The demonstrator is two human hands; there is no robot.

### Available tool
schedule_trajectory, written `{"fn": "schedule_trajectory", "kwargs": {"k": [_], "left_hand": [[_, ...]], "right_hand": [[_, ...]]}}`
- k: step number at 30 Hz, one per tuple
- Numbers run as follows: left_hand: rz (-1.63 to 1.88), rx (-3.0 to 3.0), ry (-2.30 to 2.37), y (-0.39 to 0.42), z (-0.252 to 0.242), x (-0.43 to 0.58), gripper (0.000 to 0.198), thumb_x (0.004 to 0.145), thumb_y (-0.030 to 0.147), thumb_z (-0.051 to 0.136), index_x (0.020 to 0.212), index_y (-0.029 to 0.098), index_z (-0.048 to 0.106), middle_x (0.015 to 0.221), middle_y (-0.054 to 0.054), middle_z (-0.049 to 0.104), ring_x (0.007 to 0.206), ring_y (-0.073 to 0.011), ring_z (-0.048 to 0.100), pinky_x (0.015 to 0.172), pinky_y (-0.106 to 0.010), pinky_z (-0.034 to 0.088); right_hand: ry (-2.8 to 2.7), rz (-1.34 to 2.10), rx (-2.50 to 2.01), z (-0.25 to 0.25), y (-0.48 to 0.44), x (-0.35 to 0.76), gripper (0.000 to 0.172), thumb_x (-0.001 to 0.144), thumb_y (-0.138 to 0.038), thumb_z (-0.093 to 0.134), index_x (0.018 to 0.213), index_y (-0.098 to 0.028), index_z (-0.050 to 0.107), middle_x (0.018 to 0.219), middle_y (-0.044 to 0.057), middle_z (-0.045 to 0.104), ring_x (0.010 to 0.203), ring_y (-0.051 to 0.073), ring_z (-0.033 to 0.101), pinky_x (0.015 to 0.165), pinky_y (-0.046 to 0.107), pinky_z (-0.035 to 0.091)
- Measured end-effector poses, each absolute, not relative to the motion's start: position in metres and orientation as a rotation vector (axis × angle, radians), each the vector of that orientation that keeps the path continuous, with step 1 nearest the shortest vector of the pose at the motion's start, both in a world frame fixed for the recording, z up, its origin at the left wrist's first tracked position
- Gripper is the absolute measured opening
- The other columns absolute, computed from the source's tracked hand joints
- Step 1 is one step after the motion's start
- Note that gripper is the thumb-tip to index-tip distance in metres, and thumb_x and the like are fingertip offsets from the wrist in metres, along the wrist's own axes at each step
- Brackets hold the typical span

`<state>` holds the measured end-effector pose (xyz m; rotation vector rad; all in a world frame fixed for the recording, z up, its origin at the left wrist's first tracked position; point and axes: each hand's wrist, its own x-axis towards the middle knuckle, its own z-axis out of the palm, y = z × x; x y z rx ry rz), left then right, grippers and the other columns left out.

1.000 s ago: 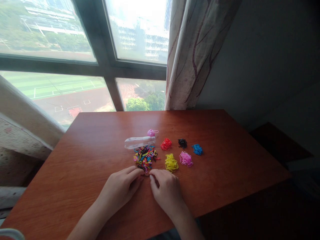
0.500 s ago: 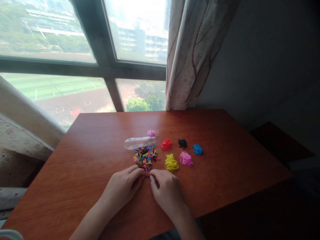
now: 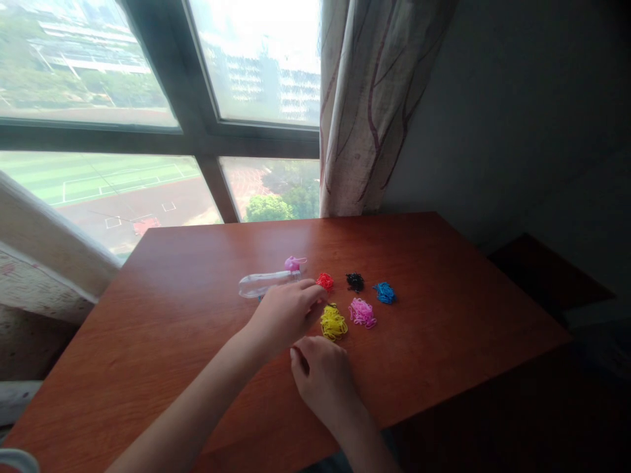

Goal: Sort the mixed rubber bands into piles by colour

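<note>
My left hand (image 3: 290, 309) reaches out to the right over the mixed pile of coloured rubber bands, hiding nearly all of it. Its fingers are pinched together, with a small dark rubber band (image 3: 331, 304) at their tips, between the red rubber bands (image 3: 325, 282) and the yellow rubber bands (image 3: 334, 322). Closer to me, my right hand (image 3: 323, 364) rests on the table with curled fingers, thumb near the index finger; whether anything is in them is hidden. Black rubber bands (image 3: 355, 282), pink rubber bands (image 3: 363, 313) and blue rubber bands (image 3: 385, 292) lie in separate heaps to the right.
Behind my left hand a clear plastic bottle (image 3: 263, 284) lies on its side, beside a pink cap with a loop (image 3: 292, 263). The brown wooden table (image 3: 444, 328) stands against a window and a curtain (image 3: 365, 131). A pale rim (image 3: 20, 460) shows at bottom left.
My left hand has left my right hand and moved forward and right, now covering the mixed pile. The right hand stays nearly in place. The view has shifted slightly.
</note>
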<state>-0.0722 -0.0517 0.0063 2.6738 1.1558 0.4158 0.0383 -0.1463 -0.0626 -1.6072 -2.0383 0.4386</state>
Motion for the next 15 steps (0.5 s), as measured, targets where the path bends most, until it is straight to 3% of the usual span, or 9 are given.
{"fn": "schedule_trajectory", "kwargs": {"k": [3, 10, 15], "left_hand": [[0.363, 2.722, 1.075, -0.023, 0.010, -0.041, 0.019, 0.092, 0.027, 0.051, 0.095, 0.022, 0.069, 0.095, -0.004, 0.071, 0.075, -0.0180, 0.066, 0.062, -0.027, 0.045], [0.234, 2.717, 1.052, 0.016, -0.013, -0.006, 0.017, 0.090, 0.031, 0.059, 0.096, 0.019, 0.070, 0.091, -0.009, 0.070, 0.078, -0.0200, 0.068, 0.070, -0.031, 0.051], [0.208, 2.662, 1.052, 0.017, -0.017, 0.001, 0.031, 0.095, 0.035, 0.058, 0.122, 0.019, 0.059, 0.123, -0.009, 0.062, 0.102, -0.0206, 0.063, 0.087, -0.041, 0.055]], "right_hand": [[-2.034, 0.468, -1.582, -0.062, -0.146, 0.038, 0.012, 0.090, -0.014, 0.053, 0.089, -0.024, 0.061, 0.079, -0.002, 0.066, 0.075, 0.015, 0.060, 0.065, 0.025, 0.032], [-2.018, 0.468, -1.566, -0.064, -0.146, 0.038, 0.013, 0.090, -0.013, 0.054, 0.089, -0.023, 0.063, 0.080, 0.000, 0.068, 0.076, 0.015, 0.062, 0.067, 0.023, 0.036], [-1.997, 0.474, -1.550, -0.066, -0.147, 0.038, 0.016, 0.089, -0.012, 0.054, 0.092, -0.023, 0.065, 0.083, 0.000, 0.070, 0.077, 0.016, 0.063, 0.069, 0.023, 0.038]]}}
